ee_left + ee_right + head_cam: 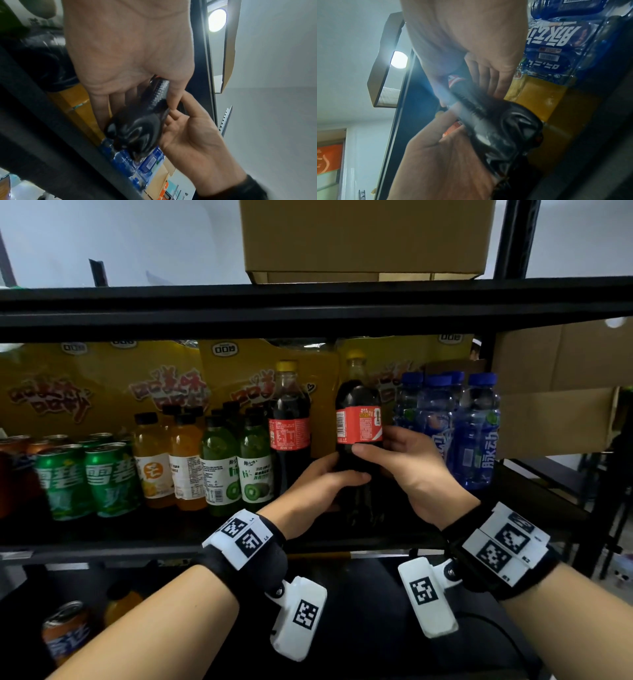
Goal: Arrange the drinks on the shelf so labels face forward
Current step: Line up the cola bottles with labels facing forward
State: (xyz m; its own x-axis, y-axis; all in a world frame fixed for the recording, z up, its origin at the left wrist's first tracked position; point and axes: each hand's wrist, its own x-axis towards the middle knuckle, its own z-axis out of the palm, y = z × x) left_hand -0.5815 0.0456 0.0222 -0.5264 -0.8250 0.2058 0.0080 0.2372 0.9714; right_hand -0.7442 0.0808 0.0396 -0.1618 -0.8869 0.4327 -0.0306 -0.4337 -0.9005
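A cola bottle (358, 422) with a yellow cap and red label is held with both hands in front of the shelf (102, 537). Its label shows the barcode and small print toward me. My left hand (325, 477) grips the lower body from the left, thumb across the front. My right hand (397, 453) holds it from the right, thumb just under the label. From below, the left wrist view shows the bottle's base (137, 134) raised off the shelf board, and the right wrist view shows it (505, 129) too. A second cola bottle (289, 419) stands to the left, small print forward.
Green cans (89, 477), orange juice bottles (171, 463) and kiwi drink bottles (236, 467) stand in rows to the left. Blue bottles (476, 433) stand close on the right. Yellow snack packs (102, 385) fill the back. A cardboard box (366, 237) sits on the shelf above.
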